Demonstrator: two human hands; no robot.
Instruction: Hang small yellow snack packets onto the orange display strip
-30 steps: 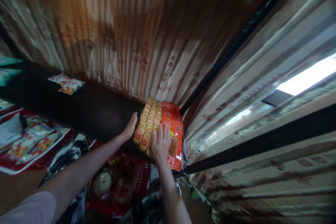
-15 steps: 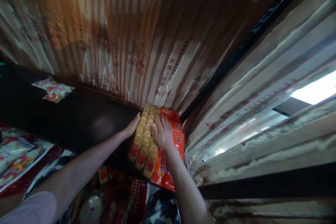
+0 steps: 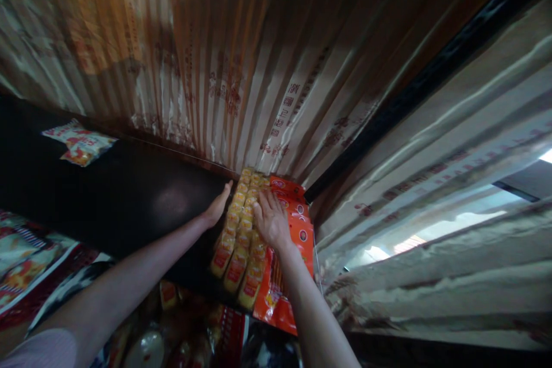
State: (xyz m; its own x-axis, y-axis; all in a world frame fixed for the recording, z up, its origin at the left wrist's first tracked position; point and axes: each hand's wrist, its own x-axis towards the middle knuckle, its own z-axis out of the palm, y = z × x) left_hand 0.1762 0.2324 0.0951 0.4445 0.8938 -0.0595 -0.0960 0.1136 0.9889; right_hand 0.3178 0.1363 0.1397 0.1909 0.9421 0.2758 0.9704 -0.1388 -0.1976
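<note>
Three rows of small yellow wrapped snack packs [image 3: 235, 241] stand on a black shelf [image 3: 142, 201]. My left hand [image 3: 219, 206] is held along their left side, fingers stretched out and pointing toward the back. On the right-hand row lies my right hand [image 3: 272, 219], flat with its fingers extended, partly hiding the packs below it. Orange snack bags [image 3: 301, 233] overlap in a line just right of the yellow packs, and my right forearm crosses over the front one. Neither hand is wrapped around anything.
A white and orange snack bag [image 3: 81, 142] lies farther left on the shelf. Pleated plastic sheeting [image 3: 207, 69] hangs behind, and a dark post [image 3: 366, 132] rises at the right corner. Below the front edge are more packaged goods [image 3: 26, 264].
The view has shifted slightly, so the packs appear a little lower and to the right. Both hands stay in nearly the same place against the yellow packs.
</note>
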